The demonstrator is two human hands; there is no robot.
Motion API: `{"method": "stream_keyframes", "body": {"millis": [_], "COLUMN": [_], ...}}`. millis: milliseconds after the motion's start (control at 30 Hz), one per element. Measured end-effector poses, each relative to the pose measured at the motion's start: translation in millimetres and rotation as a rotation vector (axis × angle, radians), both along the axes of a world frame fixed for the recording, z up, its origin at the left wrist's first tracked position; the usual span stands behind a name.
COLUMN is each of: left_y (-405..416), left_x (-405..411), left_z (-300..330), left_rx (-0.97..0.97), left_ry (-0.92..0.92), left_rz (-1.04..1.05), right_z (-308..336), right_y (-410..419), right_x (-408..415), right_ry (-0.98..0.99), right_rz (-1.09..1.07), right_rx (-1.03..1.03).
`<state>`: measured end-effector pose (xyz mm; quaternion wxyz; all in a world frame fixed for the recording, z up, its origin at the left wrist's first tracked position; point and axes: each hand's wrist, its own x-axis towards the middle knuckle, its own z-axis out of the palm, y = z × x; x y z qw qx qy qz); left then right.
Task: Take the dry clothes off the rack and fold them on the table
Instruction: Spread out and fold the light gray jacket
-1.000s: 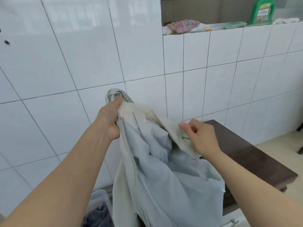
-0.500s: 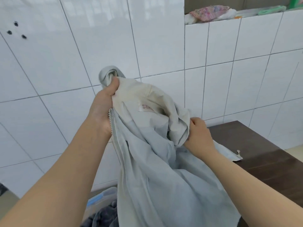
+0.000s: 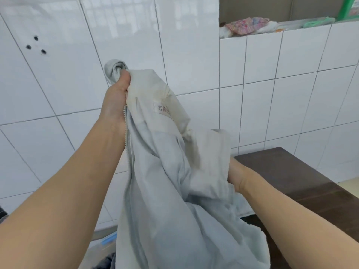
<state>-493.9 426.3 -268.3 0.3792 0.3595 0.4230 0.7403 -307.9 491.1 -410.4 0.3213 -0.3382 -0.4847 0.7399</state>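
A pale grey zip-up jacket (image 3: 167, 191) hangs in front of me, its cream collar lining and a small label facing me. My left hand (image 3: 116, 100) is raised and shut on the collar beside the zipper. Lower and to the right, my right hand (image 3: 236, 176) grips a bunched fold of the same jacket, its fingers hidden in the cloth. The jacket's lower part drapes down over the near end of the dark brown wooden table (image 3: 295, 175) at the right. No rack is in view.
A white tiled wall (image 3: 58, 84) stands close behind the jacket. On its ledge at the upper right lie a pink patterned cloth (image 3: 246, 25) and a green bottle (image 3: 347, 8). A clear plastic bin (image 3: 104, 243) with dark clothes sits low at the left.
My right hand has dropped lower and dug into the jacket's folds. My left hand has kept its hold on the collar, and the view has shifted slightly.
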Motion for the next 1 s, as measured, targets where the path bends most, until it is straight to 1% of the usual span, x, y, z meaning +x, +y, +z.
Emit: {"method": "stream_keyframes", "body": {"millis": [67, 133, 200, 233, 267, 300, 333, 367, 400, 433, 467, 500, 533, 567, 600, 633, 667, 700, 733, 767, 800, 833, 867, 900, 933, 967, 1000], "left_y": [-2, -2, -4, -5, -6, -8, -10, -12, -16, -22, -28, -36, -43, -49, -53, -57, -61, -60, -60, -62, -65, -65, -66, -60, -45, -2, 39], "left_x": [-4, -11, -12, -9, -5, 2, 9, 17, 26, 34, 42, 47, 49, 49, 50, 51, 53, 54, 55, 56, 58, 56, 57, 55, 42, 17, -2], "left_z": [5, 10, 17, 21, 27, 33, 39, 44, 48, 53, 56, 58, 60, 62, 65, 68, 72, 76, 83, 91, 97, 105, 109, 118, 129, 138, 147], "left_rx": [-0.052, -0.076, -0.075, -0.07, -0.072, -0.073, -0.069, -0.069, -0.07, -0.076, -0.082, -0.085, -0.087, -0.104, -0.128, -0.166, -0.217, -0.249, -0.245, -0.239, -0.236, -0.245, -0.237, -0.238, -0.171, -0.096, -0.007], "left_ry": [-0.01, -0.035, -0.036, -0.024, -0.019, -0.013, -0.006, 0.017, 0.047, 0.083, 0.118, 0.163, 0.23, 0.336, 0.487, 0.707, 0.974, 1.222, 1.38, 1.464, 1.484, 1.462, 1.343, 1.148, 0.946, 0.756, 0.595], "left_rz": [0.065, 0.091, 0.103, 0.112, 0.116, 0.11, 0.096, 0.092, 0.087, 0.076, 0.031, -0.051, -0.132, -0.177, -0.149, -0.037, 0.125, 0.332, 0.546, 0.701, 0.774, 0.738, 0.62, 0.458, 0.342, 0.271, 0.226], "right_z": [14, 28, 38, 45, 53, 57, 61, 64, 64, 65, 73, 87, 101, 122, 146, 171, 195, 215, 227, 232, 237, 239, 242, 246, 253, 257, 257], "right_y": [-4, -7, -14, -19, -25, -30, -39, -47, -45, -40, -41, -41, -46, -47, -52, -59, -68, -74, -83, -87, -96, -97, -102, -102, -106, -109, -110], "right_x": [29, 56, 82, 91, 97, 101, 100, 97, 97, 103, 110, 120, 134, 151, 166, 182, 190, 194, 189, 187, 183, 179, 180, 182, 183, 181, 175], "right_ry": [0.285, 0.58, 0.714, 0.723, 0.676, 0.49, 0.154, -0.287, -0.685, -0.99, -1.105, -1.05, -0.88, -0.653, -0.417, -0.241, 0.003, 0.299, 0.542, 0.566, 0.448, 0.399, 0.404, 0.464, 0.532, 0.567, 0.53], "right_rz": [-0.159, -0.123, -0.088, -0.068, 0.001, 0.047, 0.093, 0.149, 0.061, -0.091, -0.235, -0.395, -0.594, -0.751, -0.839, -0.845, -0.841, -0.862, -0.823, -0.851, -0.85, -0.801, -0.765, -0.77, -0.782, -0.797, -0.81], "right_rx": [-0.064, -0.126, -0.111, -0.09, -0.053, 0.026, 0.195, 0.383, 0.558, 0.711, 0.745, 0.735, 0.656, 0.554, 0.467, 0.46, 0.492, 0.45, 0.429, 0.475, 0.485, 0.435, 0.379, 0.364, 0.342, 0.358, 0.393]}}
